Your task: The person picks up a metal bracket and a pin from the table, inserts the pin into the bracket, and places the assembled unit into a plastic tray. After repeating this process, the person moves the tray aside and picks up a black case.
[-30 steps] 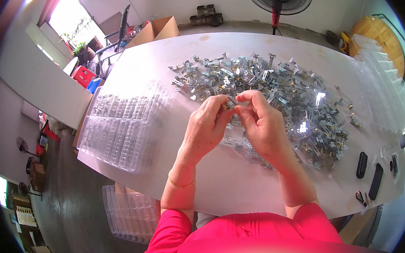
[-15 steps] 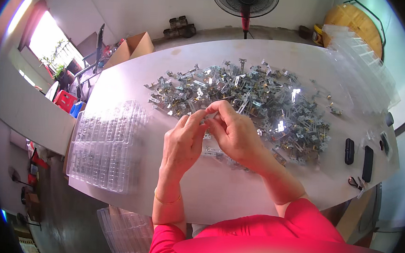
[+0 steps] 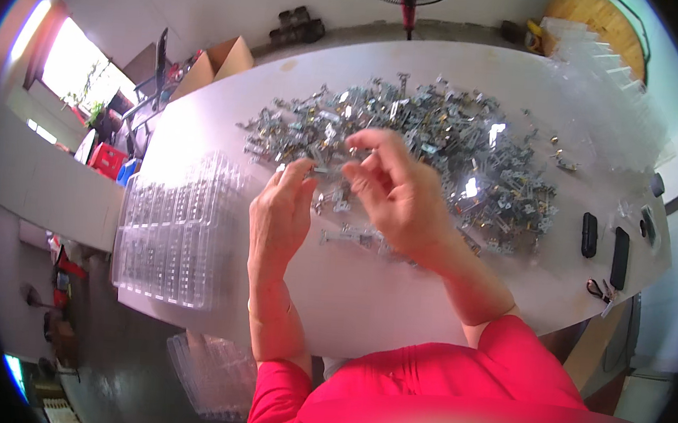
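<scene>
A wide heap of small silver metal parts (image 3: 431, 131), some with brass-coloured bits, covers the middle of the white table (image 3: 333, 297). My left hand (image 3: 282, 219) is closed in a pinch at the heap's near left side. A small metal part (image 3: 320, 168) shows at its fingertips, too small to make out fully. To the right, my right hand (image 3: 399, 196) hovers over the near side of the heap, thumb and fingers apart, with nothing visible between them. At the left of the table lie stacked clear plastic trays (image 3: 168, 239), their compartments filled with rows of metal parts.
More clear trays (image 3: 209, 375) sit below the table's front left edge. On the right are a black case (image 3: 589, 234), a flat black object (image 3: 620, 259), and scissors (image 3: 597, 290). Clear plastic packaging (image 3: 609, 120) lies at the far right. A fan (image 3: 408, 16) stands behind the table.
My hands have moved apart from where they met over the heap. The left went leftward with a small metal part, while the right opened its fingers. The whole view has tilted slightly.
</scene>
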A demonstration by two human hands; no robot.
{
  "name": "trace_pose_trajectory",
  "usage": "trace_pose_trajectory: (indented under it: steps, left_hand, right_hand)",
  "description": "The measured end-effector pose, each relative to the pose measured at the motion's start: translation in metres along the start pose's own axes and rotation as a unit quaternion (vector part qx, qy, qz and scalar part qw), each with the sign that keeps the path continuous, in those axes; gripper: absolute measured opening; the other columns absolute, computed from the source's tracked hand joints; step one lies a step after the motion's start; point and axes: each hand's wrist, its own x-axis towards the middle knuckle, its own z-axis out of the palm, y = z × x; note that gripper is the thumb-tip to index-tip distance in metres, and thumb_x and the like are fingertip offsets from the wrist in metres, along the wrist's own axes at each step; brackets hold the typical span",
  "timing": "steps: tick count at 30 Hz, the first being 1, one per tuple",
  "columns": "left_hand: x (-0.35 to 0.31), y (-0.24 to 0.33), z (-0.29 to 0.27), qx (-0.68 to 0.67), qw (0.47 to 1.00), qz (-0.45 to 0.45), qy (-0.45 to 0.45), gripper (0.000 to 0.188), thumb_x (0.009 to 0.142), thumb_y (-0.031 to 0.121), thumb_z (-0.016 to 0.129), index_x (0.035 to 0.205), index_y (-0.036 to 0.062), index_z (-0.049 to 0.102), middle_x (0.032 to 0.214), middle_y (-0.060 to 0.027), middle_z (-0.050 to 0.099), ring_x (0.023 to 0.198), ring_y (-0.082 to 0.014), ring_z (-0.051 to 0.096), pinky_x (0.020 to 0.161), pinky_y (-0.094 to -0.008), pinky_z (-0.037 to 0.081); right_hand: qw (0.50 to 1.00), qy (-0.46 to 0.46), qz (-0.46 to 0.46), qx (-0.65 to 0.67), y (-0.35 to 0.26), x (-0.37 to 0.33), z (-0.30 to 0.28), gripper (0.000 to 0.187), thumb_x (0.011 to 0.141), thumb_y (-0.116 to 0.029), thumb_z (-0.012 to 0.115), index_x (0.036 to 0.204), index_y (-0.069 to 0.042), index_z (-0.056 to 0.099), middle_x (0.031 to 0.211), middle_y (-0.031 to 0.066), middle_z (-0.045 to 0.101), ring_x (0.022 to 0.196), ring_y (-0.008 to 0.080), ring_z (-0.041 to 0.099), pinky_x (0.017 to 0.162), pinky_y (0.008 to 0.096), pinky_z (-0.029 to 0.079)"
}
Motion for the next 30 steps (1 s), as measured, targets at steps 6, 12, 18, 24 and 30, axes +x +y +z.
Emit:
trace_pose_trajectory:
  steps: [6, 12, 18, 24, 30]
  left_hand:
    - [-0.015, -0.026, 0.001, 0.023, 0.997, -0.060, -0.031, 0.022, 0.093, 0.010, 0.063, 0.115, 0.0069, 0.066, 0.081, -0.0146, 0.063, 0.066, -0.0217, 0.056, 0.067, -0.0319, 0.048]
    - [-0.058, -0.062, 0.005, 0.058, 0.988, -0.112, -0.091, 0.022, 0.093, 0.011, 0.064, 0.114, 0.0069, 0.066, 0.087, -0.0142, 0.066, 0.073, -0.0271, 0.062, 0.071, -0.0364, 0.049]
    - [-0.078, -0.068, 0.019, 0.100, 0.974, -0.156, -0.132, 0.022, 0.095, 0.020, 0.060, 0.114, 0.0119, 0.067, 0.086, -0.0156, 0.061, 0.084, -0.0353, 0.062, 0.078, -0.0434, 0.049]
    - [-0.080, -0.067, 0.034, 0.137, 0.974, -0.120, -0.134, 0.022, 0.094, 0.019, 0.060, 0.115, 0.0132, 0.067, 0.086, -0.0163, 0.061, 0.086, -0.0361, 0.063, 0.078, -0.0450, 0.050]
    - [-0.084, -0.074, 0.041, 0.180, 0.971, -0.099, -0.124, 0.029, 0.093, 0.016, 0.061, 0.121, 0.0153, 0.067, 0.089, -0.0170, 0.062, 0.089, -0.0365, 0.064, 0.080, -0.0454, 0.051]
  right_hand:
    - [0.991, 0.090, -0.037, 0.092, -0.009, 0.001, -0.019, 0.023, 0.096, -0.010, 0.067, 0.117, -0.004, 0.060, 0.068, 0.0006, 0.060, 0.060, 0.0049, 0.056, 0.058, 0.0219, 0.046]
    - [0.987, 0.086, -0.057, 0.123, -0.020, -0.006, -0.023, 0.022, 0.095, -0.008, 0.067, 0.116, -0.003, 0.062, 0.069, -0.0013, 0.059, 0.061, 0.0031, 0.051, 0.060, 0.0198, 0.044]
    - [0.991, 0.050, -0.066, 0.109, -0.027, -0.016, -0.028, 0.026, 0.098, -0.007, 0.064, 0.122, 0.000, 0.058, 0.094, 0.0035, 0.065, 0.069, 0.0054, 0.057, 0.061, 0.0197, 0.046]
    - [0.985, 0.071, -0.088, 0.128, -0.031, -0.019, -0.030, 0.027, 0.097, -0.005, 0.065, 0.122, 0.002, 0.056, 0.108, 0.0079, 0.066, 0.068, 0.0056, 0.056, 0.060, 0.0204, 0.047]
    - [0.986, 0.066, -0.076, 0.131, -0.032, -0.018, -0.036, 0.029, 0.097, -0.007, 0.065, 0.123, 0.002, 0.057, 0.100, 0.0059, 0.067, 0.067, 0.0053, 0.056, 0.060, 0.0196, 0.045]
